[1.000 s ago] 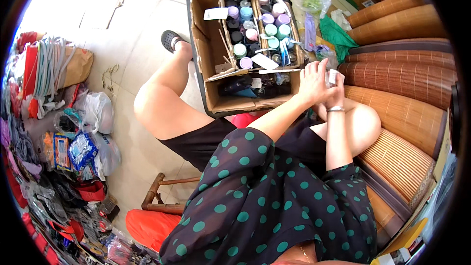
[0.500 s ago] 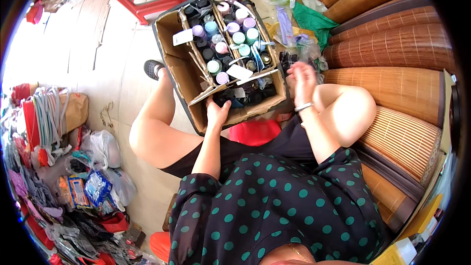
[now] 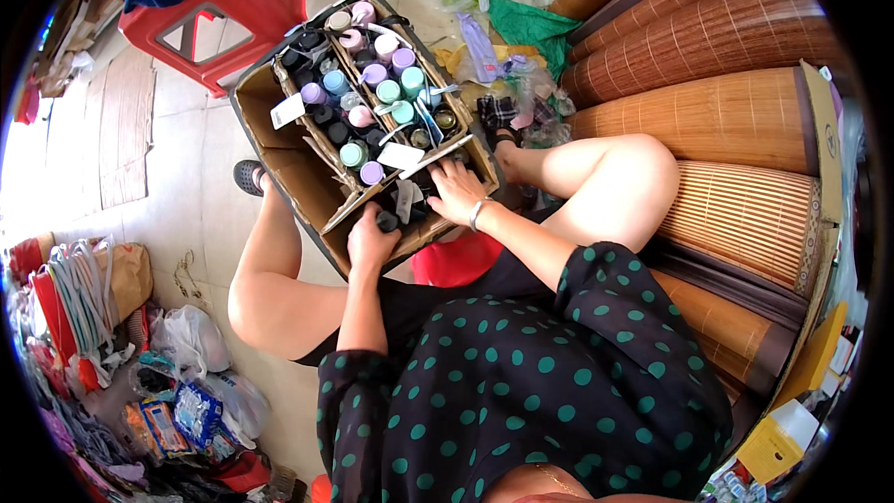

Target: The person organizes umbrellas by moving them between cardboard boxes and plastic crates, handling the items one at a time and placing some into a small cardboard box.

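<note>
Between my knees stands a dark bin with a cardboard lining, split by cardboard dividers. Rows of small bottles with pastel purple, mint, pink, blue and black caps fill its middle and right sections. My left hand is closed around a black-capped bottle at the near end, its lower part hidden. My right hand, with a bangle at the wrist, reaches into the near compartment from the right. Its fingers are stretched and apart, the tips partly hidden among dark items. White tags stick up from the dividers.
A red plastic stool stands beyond the bin. Rolled bamboo mats lie along the right side. Plastic bags and packets are piled on the left floor. A green cloth and clear bags lie at the far right.
My right hand has come from outside the bin into its near compartment. My left hand now grips a black-capped bottle there. The view has shifted, so the bin appears farther left.
</note>
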A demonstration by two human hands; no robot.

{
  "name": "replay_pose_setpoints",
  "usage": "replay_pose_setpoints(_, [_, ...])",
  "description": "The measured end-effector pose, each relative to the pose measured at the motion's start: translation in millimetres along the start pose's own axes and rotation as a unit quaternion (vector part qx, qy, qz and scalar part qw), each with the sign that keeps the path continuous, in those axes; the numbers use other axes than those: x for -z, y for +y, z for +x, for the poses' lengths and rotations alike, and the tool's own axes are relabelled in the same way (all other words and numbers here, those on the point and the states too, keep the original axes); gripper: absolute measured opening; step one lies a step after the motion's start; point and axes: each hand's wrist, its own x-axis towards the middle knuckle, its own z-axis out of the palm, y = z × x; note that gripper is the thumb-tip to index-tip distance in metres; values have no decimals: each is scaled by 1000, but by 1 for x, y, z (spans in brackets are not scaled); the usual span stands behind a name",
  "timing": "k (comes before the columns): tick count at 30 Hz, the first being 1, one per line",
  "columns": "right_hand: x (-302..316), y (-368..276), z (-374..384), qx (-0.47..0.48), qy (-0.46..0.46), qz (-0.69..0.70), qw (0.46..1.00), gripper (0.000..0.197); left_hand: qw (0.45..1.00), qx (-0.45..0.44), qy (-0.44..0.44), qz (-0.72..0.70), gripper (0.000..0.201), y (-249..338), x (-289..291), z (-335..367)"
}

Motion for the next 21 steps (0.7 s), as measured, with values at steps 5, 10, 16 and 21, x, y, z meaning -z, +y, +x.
replay_pose_setpoints(5, [-15,10,24,-41,-86,54,994,59,964,-87,83,-237,37,10,85,-56])
replay_pose_setpoints(10, [-24,38,45,-63,-102,49,992,51,900,-114,135,-399,41,28,176,-102])
replay_pose_setpoints(16, [-29,8,42,-59,-115,39,991,62,852,-164,273,-417,44,7,213,-100])
replay_pose_setpoints(21, [-7,-17,30,-79,-110,48,990,59,834,-99,301,-452,37,0,187,-52])
